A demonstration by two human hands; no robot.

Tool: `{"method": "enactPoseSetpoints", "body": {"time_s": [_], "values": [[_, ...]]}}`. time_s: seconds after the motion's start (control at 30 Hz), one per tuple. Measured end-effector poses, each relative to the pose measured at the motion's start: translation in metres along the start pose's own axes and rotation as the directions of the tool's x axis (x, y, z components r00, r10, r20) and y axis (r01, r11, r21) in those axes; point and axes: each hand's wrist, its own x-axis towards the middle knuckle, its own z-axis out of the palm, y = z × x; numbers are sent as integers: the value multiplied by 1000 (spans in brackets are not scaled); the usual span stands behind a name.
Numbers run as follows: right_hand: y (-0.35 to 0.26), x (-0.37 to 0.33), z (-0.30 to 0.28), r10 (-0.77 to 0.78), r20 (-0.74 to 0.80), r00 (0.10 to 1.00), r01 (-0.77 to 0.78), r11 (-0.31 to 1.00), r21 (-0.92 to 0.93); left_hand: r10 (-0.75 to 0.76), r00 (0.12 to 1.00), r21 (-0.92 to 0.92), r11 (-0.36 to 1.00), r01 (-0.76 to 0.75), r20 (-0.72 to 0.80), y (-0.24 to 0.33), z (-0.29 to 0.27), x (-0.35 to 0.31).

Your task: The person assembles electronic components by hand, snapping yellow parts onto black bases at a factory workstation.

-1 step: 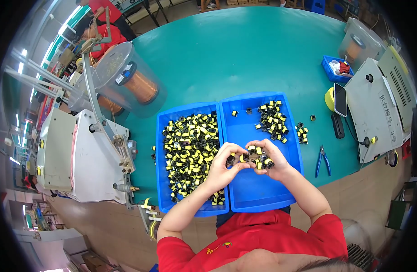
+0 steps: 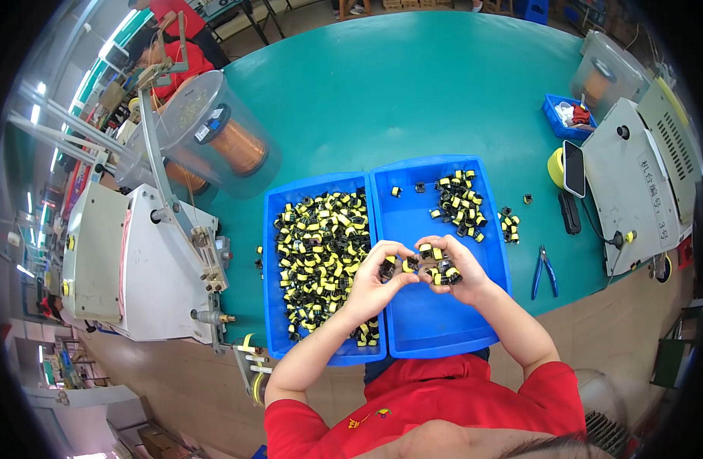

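My left hand (image 2: 373,284) is closed, thumb and finger pinching a small black coil bobbin with yellow tape (image 2: 410,265); another dark bobbin (image 2: 388,268) sits further inside its fingers. My right hand (image 2: 467,277) is curled around several more yellow-taped coil bobbins (image 2: 444,274). The two hands nearly touch above the right blue tray (image 2: 443,329). A loose pile of the same bobbins (image 2: 460,203) lies at that tray's far right, with two single ones apart to the left. Beside it, the left blue tray (image 2: 271,306) is heaped with bobbins (image 2: 321,252).
Left of the trays stands a winding machine (image 2: 164,268), with a copper wire spool (image 2: 240,145) in a clear drum. On the right are blue pliers (image 2: 545,273), a phone (image 2: 574,168), loose bobbins (image 2: 509,226), a small blue bin (image 2: 558,118) and another machine (image 2: 642,183).
The bobbin at my left fingertips has turned slightly and shows more of its yellow tape. Both hands stay nearly in place, and the trays look the same.
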Motion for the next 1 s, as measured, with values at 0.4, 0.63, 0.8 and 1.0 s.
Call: {"method": "enactPoseSetpoints", "body": {"time_s": [0.4, 0.63, 0.8, 1.0], "values": [[-1, -4, 12, -75, -32, 997, 64, 962, -265, -373, 887, -773, 464, 432, 272, 2, -15, 5], [-5, -10, 13, -106, -31, 994, 92, 953, -289, -368, 874, -774, 432, 463, 317, -1, -14, 5], [-1, -10, 15, -112, 10, 994, 109, 932, -346, -289, 955, -433, 853, 291, 72, -4, 4, 1], [4, -7, 17, -121, -16, 993, 109, 938, -329, -302, 953, -241, 927, 289, -18, -1, 7, 0]]}}
